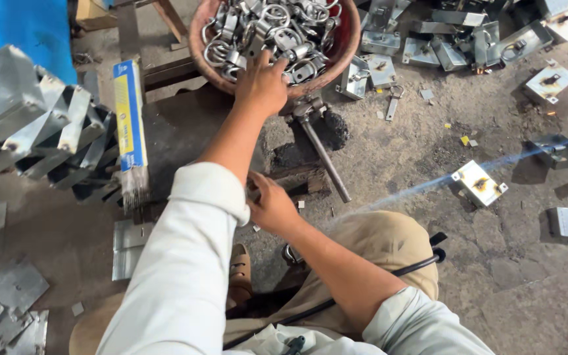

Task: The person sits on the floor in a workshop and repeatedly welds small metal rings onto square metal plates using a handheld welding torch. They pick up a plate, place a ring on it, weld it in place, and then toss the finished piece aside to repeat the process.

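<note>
My left hand (261,82) reaches forward into a round reddish bowl (344,52) heaped with several shiny metal ring fittings (277,26), fingers curled onto the pieces at the bowl's near edge. My right hand (272,205) hovers low near my knee, fingers bent over a small dark work block (300,181); whether it holds anything is hidden. A steel rod tool (323,158) lies slanted between bowl and block.
Folded sheet-metal brackets (34,125) pile at the left beside a blue-and-yellow box of welding rods (129,125). Welded metal boxes (480,183) lie scattered across the concrete floor at right and behind the bowl. A black cable (363,289) crosses my lap.
</note>
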